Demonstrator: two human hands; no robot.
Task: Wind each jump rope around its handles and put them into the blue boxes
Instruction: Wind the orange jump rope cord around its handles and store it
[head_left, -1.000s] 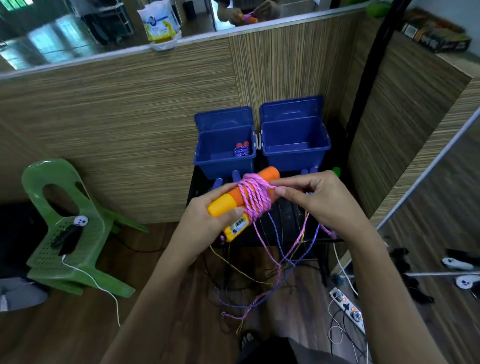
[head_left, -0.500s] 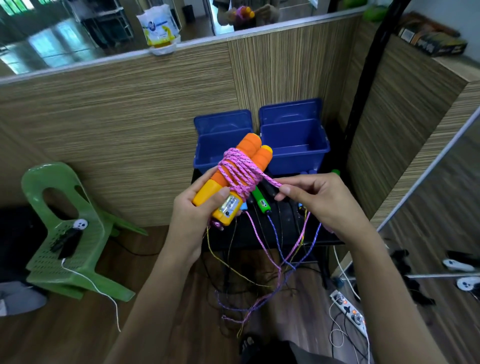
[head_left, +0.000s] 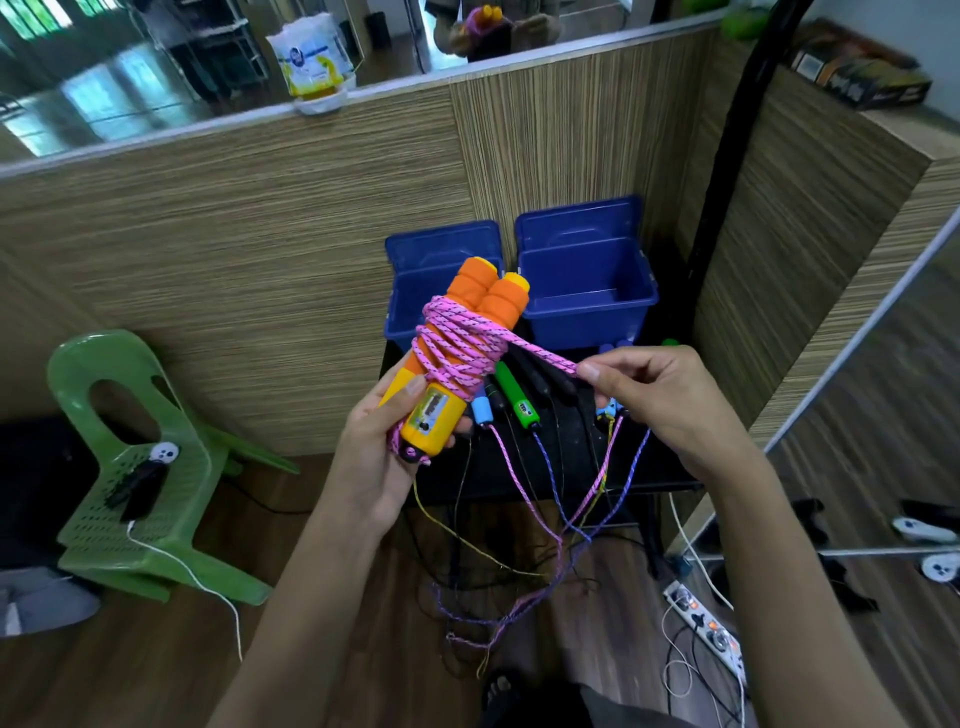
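While left hand (head_left: 382, 457) holds handles (head_left: 457, 353).

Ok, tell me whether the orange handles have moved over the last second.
Yes. The orange handles have swung from lying crosswise below the blue boxes to pointing up, their tips now overlapping the left box; the left hand holds them.

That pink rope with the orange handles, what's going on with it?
A person is winding a jump rope. The left hand grips the two orange handles together, with the pink rope already looped around them several times. The right hand pinches the loose end, pulled taut. Behind stand two open blue boxes, and more ropes lie on the black table.
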